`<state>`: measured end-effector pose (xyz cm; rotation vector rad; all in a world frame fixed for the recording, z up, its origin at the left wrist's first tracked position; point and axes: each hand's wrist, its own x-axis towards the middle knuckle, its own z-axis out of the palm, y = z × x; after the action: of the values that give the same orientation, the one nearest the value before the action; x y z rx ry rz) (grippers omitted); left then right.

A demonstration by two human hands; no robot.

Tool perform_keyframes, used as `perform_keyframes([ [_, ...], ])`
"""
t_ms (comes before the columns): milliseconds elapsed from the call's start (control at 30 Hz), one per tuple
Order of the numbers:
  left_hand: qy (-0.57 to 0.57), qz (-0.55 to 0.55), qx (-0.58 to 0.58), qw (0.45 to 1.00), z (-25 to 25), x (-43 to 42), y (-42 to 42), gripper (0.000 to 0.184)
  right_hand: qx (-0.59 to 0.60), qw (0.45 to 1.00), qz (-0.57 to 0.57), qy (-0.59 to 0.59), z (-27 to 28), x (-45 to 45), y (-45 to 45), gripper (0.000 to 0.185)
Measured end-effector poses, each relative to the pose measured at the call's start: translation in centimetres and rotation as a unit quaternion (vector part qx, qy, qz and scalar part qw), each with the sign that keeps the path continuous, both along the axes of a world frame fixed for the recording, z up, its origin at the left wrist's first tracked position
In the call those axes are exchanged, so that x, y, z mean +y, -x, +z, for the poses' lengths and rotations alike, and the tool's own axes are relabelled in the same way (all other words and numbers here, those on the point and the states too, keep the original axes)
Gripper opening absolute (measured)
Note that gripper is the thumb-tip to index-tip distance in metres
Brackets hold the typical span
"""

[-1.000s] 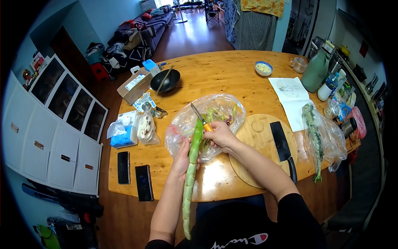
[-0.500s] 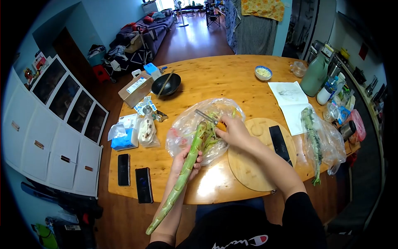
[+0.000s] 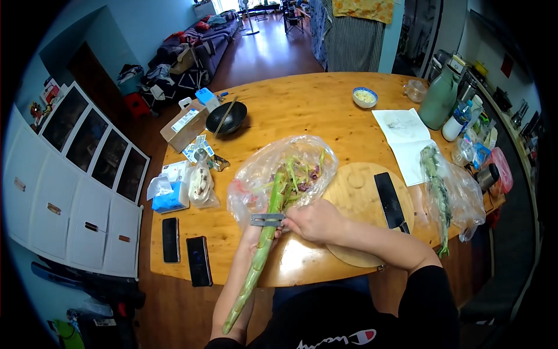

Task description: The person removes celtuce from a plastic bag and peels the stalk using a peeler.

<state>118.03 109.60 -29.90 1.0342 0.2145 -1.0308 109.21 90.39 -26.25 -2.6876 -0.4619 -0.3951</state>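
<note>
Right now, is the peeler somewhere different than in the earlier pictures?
Yes. The peeler moved nearer: its blade was level with the far edge of the round board, now roughly with its middle.

A wooden table (image 3: 290, 110) carries phones (image 3: 199, 261), a plastic bag (image 3: 249, 170) and cutting board (image 3: 354, 186).

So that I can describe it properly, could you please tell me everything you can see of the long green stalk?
The stalk is long, fleshy-looking and slightly curved, pale green with ring-like brownish marks, a brighter strip showing near its far end. It slants from over the plastic bag to past the near edge of the table. The left hand grips it; the peeler in the right hand crosses it, seemingly touching.
</note>
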Motion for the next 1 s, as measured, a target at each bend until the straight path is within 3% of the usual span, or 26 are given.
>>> perform_keyframes([
  [133,0.088,-0.046,0.016,0.995,-0.8,0.1,-0.7,0.034,-0.022,0.998,-0.055,0.008,-1.3,-1.4,-1.8,0.036],
  [300,0.023,-0.082,-0.03,0.996,-0.6,0.5,-0.9,0.044,0.008,0.997,-0.071,-0.003,-1.3,-1.5,-2.0,0.037],
  [367,0.041,-0.038,-0.034,0.998,0.1,-0.3,0.2,0.042,-0.009,0.993,-0.118,0.028,-2.1,-3.1,-3.4,0.038],
  [467,0.084,-0.024,-0.04,0.995,-0.5,-0.1,0.0,0.038,-0.039,0.995,-0.086,0.036,-2.4,-3.0,-3.0,0.038],
  [600,0.073,-0.051,-0.073,0.993,-0.5,0.4,0.0,0.035,0.037,0.983,-0.181,-0.016,-3.0,-4.7,-5.0,0.042],
  [633,0.069,-0.053,-0.088,0.992,-0.1,0.4,0.0,0.035,0.083,0.974,-0.208,0.028,-3.0,-6.0,-5.9,0.044],
  [867,0.043,-0.021,-0.116,0.992,1.1,0.6,-0.1,0.037,0.067,0.962,-0.258,0.062,-1.6,-6.1,-6.3,0.042],
  [1000,0.046,-0.013,-0.098,0.994,0.7,0.5,0.2,0.037,-0.061,0.954,-0.287,0.065,-1.4,-6.2,-6.2,0.033],
])
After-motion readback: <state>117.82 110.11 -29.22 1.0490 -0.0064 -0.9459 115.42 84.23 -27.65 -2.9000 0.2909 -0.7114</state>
